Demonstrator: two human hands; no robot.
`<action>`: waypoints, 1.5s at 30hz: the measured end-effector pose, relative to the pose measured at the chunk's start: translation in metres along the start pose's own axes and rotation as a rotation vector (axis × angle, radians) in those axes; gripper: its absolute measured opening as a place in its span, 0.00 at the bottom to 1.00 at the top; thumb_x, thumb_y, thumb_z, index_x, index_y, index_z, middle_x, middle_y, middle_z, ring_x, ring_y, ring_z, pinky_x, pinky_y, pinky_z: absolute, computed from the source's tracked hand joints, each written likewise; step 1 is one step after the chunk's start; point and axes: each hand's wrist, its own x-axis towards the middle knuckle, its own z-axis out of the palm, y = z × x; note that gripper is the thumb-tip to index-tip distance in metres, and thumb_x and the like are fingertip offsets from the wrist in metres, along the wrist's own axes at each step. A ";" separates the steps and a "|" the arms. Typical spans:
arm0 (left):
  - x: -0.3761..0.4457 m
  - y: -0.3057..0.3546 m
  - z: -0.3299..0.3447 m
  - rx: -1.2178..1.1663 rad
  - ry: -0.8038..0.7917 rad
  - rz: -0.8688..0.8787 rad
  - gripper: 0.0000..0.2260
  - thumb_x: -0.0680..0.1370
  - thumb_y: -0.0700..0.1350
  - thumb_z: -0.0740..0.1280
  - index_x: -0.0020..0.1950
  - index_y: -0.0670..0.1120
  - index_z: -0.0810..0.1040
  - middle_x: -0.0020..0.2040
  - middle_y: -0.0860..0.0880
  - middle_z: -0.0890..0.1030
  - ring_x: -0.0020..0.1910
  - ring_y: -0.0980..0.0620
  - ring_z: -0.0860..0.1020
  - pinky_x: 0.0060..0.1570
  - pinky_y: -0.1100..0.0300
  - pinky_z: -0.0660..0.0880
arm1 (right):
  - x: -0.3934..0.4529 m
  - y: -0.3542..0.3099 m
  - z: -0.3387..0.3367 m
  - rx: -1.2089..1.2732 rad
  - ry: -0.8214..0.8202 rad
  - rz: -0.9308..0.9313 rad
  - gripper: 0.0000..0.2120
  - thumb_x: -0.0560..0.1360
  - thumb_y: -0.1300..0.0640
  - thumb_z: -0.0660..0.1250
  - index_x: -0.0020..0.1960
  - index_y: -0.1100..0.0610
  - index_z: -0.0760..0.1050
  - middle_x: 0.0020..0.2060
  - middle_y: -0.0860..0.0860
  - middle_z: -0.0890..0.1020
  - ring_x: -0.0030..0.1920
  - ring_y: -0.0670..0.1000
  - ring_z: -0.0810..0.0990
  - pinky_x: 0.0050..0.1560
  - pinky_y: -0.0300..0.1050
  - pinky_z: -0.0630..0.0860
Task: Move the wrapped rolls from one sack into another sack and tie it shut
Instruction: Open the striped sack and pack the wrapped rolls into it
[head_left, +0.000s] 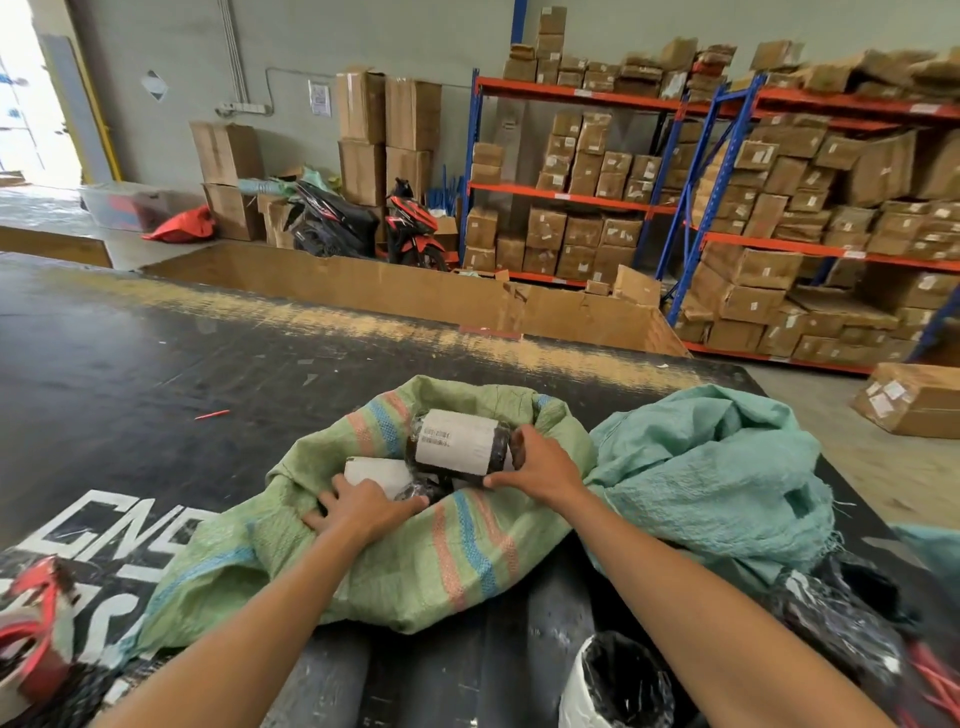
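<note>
warehouse shelving (727, 208) loaded with cardboard boxes fills the far right, two parked motorbikes (363, 223) stand against the far wall, and a dark worktable (156, 338) with white lettering runs across the near ground. at the far left of that table a thin red stick (212, 414) lies alone. near the middle lies a green striped sack (441, 561), its mouth open toward the far side. the left hand (358, 506) rests at the mouth's left rim with fingers spread and lightly bent over a white-labelled roll (376, 475) lying inside; whether it truly grips that roll cannot be told. just to its right, the right hand (540, 462) is curled round the end of a second wrapped roll (460, 441), black plastic with a white barcode label, held lying sideways over the mouth. right of the green sack, touching it, sits a crumpled teal sack (711, 467). at the near right edge more black-wrapped rolls (618, 680) show beside red cord (935, 680).
</note>
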 end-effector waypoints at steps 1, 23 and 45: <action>-0.004 -0.001 -0.001 0.026 -0.055 0.003 0.47 0.65 0.79 0.60 0.71 0.45 0.71 0.80 0.39 0.47 0.77 0.34 0.50 0.72 0.32 0.46 | -0.004 -0.005 0.003 0.070 0.037 -0.009 0.43 0.62 0.38 0.80 0.69 0.53 0.65 0.59 0.49 0.79 0.56 0.54 0.79 0.54 0.52 0.78; -0.031 -0.017 -0.037 -0.352 -0.233 0.701 0.29 0.61 0.74 0.72 0.56 0.61 0.83 0.76 0.63 0.52 0.78 0.53 0.53 0.76 0.45 0.57 | -0.005 -0.009 -0.011 -0.083 -0.211 -0.086 0.19 0.77 0.43 0.68 0.66 0.44 0.71 0.51 0.50 0.79 0.51 0.54 0.79 0.49 0.50 0.72; -0.013 0.045 -0.142 -0.885 0.873 0.370 0.20 0.73 0.28 0.57 0.64 0.39 0.69 0.60 0.40 0.74 0.58 0.46 0.72 0.57 0.60 0.67 | 0.010 -0.044 -0.144 0.540 0.912 -0.060 0.13 0.74 0.73 0.55 0.53 0.64 0.74 0.46 0.54 0.74 0.46 0.46 0.69 0.46 0.35 0.67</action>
